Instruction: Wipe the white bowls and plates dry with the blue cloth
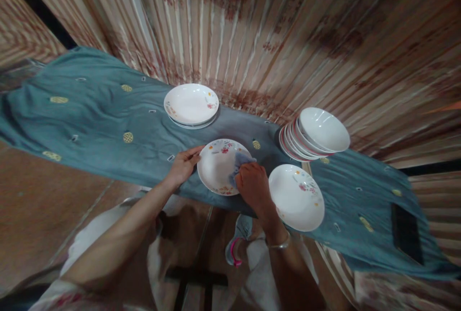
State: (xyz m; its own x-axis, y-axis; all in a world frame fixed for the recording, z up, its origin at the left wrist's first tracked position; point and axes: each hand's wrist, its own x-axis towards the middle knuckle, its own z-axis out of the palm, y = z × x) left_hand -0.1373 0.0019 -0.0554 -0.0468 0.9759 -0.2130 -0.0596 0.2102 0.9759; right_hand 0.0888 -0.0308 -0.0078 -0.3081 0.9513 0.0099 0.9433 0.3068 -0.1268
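Note:
A white plate with a floral rim (216, 169) is tilted up a little near the table's front edge. My left hand (183, 167) grips its left rim, thumb and fingers closed on the edge. Bunched in my right hand (253, 183) is a blue-grey cloth (239, 164), pressed against the plate's right side. Close by on the right lies another flowered plate (297, 198). Behind and to the left stands a small stack of matching plates (190, 104).
Stacked white bowls (322, 130) stand at the back right, the top one tilted. A dark phone (406, 231) lies at the right end of the green pineapple-print tablecloth (97, 123). A pleated curtain (230, 27) hangs right behind the table.

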